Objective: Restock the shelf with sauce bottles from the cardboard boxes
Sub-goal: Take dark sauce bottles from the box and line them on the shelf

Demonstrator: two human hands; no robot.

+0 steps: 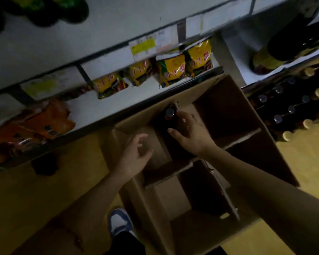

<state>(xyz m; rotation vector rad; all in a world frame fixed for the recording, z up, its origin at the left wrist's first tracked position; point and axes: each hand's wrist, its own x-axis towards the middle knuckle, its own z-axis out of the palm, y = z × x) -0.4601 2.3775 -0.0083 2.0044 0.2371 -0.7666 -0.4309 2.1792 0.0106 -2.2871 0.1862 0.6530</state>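
We see the sauce bottle standing upright in the far compartment of the cardboard box, cap up, just beyond our right hand, nearer than the left hand; both are spread and hold nothing.

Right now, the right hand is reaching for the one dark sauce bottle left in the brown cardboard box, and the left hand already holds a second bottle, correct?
Not quite. The head view shows the left hand holding nothing; its fingers hang loosely curled above the brown cardboard box. The rest stands: the right hand is reaching for the single dark sauce bottle standing in a divider cell.
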